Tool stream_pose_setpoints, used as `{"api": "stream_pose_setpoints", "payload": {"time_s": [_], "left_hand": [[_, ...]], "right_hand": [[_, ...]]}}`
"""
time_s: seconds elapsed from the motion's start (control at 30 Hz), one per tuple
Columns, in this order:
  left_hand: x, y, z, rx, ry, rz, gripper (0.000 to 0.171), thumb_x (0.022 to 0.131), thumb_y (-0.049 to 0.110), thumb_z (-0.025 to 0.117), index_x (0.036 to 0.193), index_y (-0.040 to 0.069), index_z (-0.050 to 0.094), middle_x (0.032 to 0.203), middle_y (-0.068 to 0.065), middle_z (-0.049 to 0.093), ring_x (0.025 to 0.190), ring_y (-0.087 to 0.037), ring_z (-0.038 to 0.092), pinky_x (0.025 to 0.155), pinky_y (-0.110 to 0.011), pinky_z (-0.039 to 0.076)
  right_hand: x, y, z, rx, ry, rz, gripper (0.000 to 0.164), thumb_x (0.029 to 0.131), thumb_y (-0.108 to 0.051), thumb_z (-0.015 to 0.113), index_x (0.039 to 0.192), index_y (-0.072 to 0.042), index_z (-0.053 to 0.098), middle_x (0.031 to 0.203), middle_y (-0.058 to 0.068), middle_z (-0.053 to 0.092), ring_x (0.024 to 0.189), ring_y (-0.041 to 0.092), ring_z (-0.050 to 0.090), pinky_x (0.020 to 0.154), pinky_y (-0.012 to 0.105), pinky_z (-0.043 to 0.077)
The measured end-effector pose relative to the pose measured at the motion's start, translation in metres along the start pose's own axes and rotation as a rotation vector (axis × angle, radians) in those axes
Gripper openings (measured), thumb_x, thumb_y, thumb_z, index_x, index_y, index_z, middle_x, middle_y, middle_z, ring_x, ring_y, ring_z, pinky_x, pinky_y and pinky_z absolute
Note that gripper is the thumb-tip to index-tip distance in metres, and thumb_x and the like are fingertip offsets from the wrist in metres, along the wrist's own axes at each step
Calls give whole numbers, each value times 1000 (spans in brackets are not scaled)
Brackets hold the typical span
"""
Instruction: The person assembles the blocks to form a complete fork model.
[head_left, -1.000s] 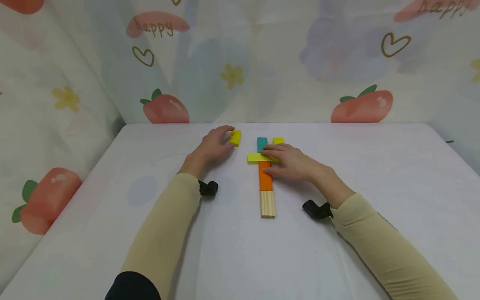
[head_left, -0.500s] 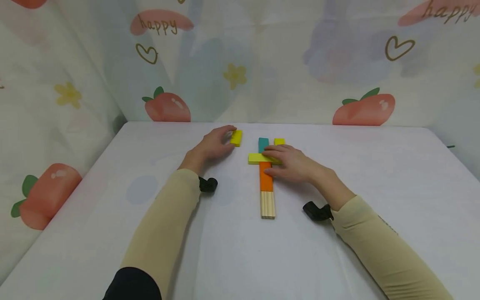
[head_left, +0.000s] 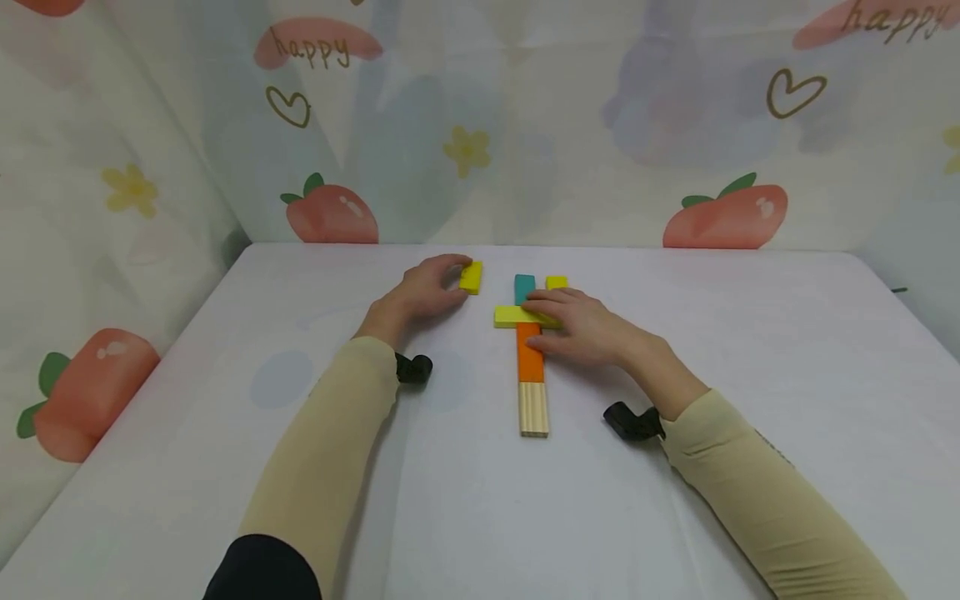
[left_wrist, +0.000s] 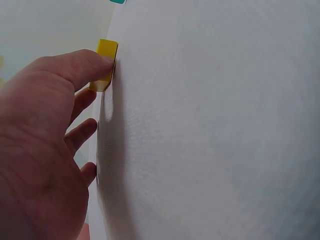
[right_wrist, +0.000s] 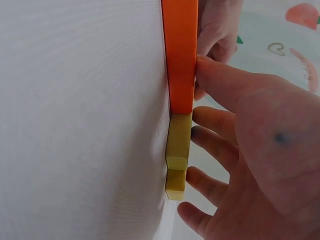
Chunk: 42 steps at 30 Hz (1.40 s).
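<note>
At the far side of the table, my left hand (head_left: pixel 424 290) pinches a small yellow block (head_left: pixel 471 277) between thumb and fingers. In the left wrist view the thumb lies across that yellow block (left_wrist: pixel 106 50). My right hand (head_left: pixel 585 327) rests over a cross-shaped layout of flat blocks, its thumb at the orange block (head_left: pixel 530 354) and its fingers on the crosswise yellow-green block (head_left: pixel 507 317). A teal block (head_left: pixel 524 288) and another yellow block (head_left: pixel 557 282) lie beyond the crosspiece. Plain wood pieces (head_left: pixel 533 408) continue the line toward me.
A white cloth (head_left: pixel 465 517) covers the table. Behind it hangs a patterned curtain (head_left: pixel 540 200) that meets the far edge, close to the left hand. Black wrist cameras (head_left: pixel 633 422) stick out below both wrists near the tabletop.
</note>
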<state>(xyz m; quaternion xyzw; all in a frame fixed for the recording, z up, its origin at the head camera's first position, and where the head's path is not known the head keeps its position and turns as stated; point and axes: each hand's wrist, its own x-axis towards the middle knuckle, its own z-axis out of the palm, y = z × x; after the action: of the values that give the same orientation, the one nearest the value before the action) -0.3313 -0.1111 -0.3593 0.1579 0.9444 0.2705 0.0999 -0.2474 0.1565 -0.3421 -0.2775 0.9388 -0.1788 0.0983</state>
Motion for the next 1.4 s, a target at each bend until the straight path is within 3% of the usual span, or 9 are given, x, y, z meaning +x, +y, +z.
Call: {"api": "stream_pose_setpoints", "payload": {"time_s": [0.8, 1.4], "left_hand": [[0, -1, 0, 4, 5, 28, 55, 97, 26, 67, 149, 22, 51, 158, -1, 44, 148, -25, 35, 123, -50, 21], [-4, 1, 4, -97, 10, -24, 53, 98, 29, 69, 148, 29, 52, 160, 1, 41, 148, -24, 33, 124, -46, 23]], "right_hand": [[0, -1, -1, 2, -8, 9, 60, 101, -33, 62, 153, -7, 47, 162, 15, 38, 151, 43, 25, 121, 63, 20], [2, 0, -1, -10, -21, 21, 61, 101, -35, 62, 154, -7, 45, 163, 15, 37, 151, 43, 24, 122, 63, 19]]}}
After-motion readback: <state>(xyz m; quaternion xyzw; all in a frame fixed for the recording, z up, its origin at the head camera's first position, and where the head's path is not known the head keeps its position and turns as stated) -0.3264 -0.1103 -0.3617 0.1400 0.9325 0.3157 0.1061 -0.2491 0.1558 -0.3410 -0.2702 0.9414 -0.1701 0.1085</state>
